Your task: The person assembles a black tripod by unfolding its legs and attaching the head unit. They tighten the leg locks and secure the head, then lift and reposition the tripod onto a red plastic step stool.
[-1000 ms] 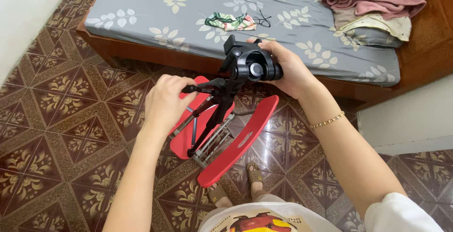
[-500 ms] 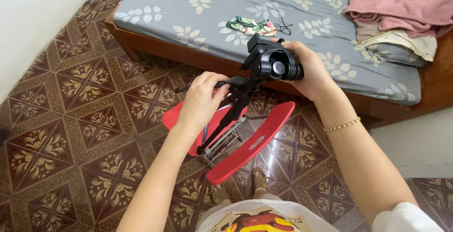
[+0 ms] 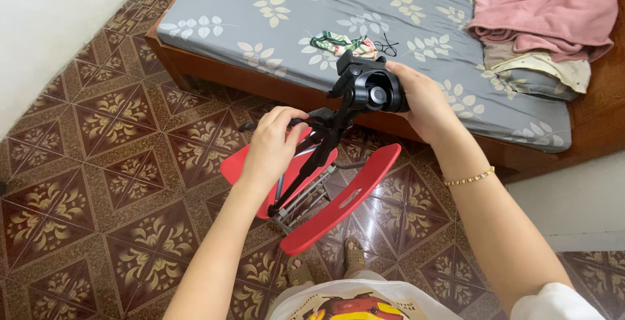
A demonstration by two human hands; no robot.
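I hold a black tripod (image 3: 325, 144) tilted above a red folding chair (image 3: 338, 203). My right hand (image 3: 423, 102) wraps around the tripod's black head (image 3: 371, 89) from the right side. My left hand (image 3: 273, 147) grips the thin black pan handle that sticks out to the left of the head. The tripod's folded legs slant down and left toward the chair seat, and their lower ends are near the chair's metal frame. The chair's red backrest lies toward me, below the tripod.
A low wooden bed with a grey leaf-print mattress (image 3: 273, 14) fills the far side. On it lie a small green patterned cloth (image 3: 335, 43), a black cord (image 3: 387, 46) and a pink blanket (image 3: 540, 7). Patterned brown floor tiles (image 3: 97, 183) spread left. My sandalled feet (image 3: 325, 264) stand below the chair.
My view has shifted left and forward, so the bed sits higher and the tripod more central. My left hand has slid up along the handle toward the head. My right hand keeps its hold.
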